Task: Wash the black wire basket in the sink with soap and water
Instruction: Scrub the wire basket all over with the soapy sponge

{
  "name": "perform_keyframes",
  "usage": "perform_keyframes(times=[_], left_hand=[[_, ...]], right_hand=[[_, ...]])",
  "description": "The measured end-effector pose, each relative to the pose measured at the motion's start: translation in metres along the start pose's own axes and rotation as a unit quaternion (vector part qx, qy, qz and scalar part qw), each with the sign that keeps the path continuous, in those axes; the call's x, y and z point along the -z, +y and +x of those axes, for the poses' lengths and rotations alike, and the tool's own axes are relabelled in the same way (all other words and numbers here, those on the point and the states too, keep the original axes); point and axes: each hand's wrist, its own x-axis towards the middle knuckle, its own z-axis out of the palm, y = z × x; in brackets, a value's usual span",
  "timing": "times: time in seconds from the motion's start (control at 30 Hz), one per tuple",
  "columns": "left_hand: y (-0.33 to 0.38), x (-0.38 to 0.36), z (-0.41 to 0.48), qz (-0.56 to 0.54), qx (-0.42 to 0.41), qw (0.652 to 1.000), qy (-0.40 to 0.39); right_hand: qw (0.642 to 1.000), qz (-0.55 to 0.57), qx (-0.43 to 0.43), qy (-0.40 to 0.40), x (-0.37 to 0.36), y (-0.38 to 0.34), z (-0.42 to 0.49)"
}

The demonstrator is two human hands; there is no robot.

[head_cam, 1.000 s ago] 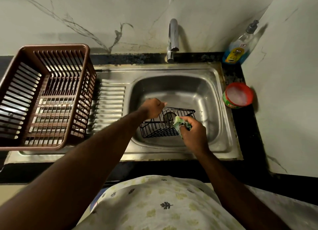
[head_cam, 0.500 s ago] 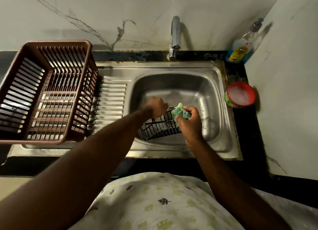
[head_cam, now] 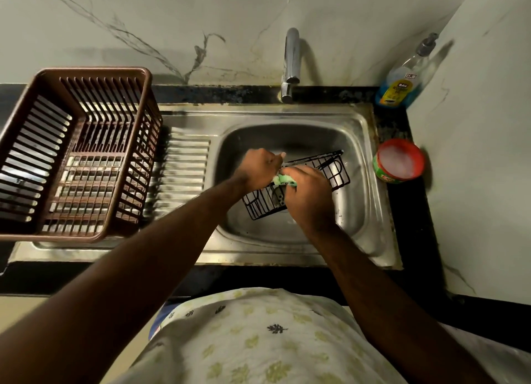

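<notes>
Axis: black wire basket is laid near-left to far-right.
Left grip: closed on its rim.
Right grip: green sponge is held — mid-basket.

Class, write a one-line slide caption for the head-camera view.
Left hand grips black wire basket in steel sink; right hand holds green sponge against it.

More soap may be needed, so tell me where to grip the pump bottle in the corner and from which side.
Grip the pump bottle round its clear waist, above the yellow label and below the pump head. Probably best to come from the sink side: the walls close off its back and right, so only that side looks open.
</notes>
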Motion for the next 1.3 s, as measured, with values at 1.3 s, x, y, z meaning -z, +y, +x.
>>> perform_keyframes(times=[1.3], left_hand=[[0.009, 0.017, -0.03, -0.07, 0.101, 0.981, 0.148]], right_hand=[[0.99, 0.016, -0.007, -0.141, 0.042, -0.011, -0.014]])
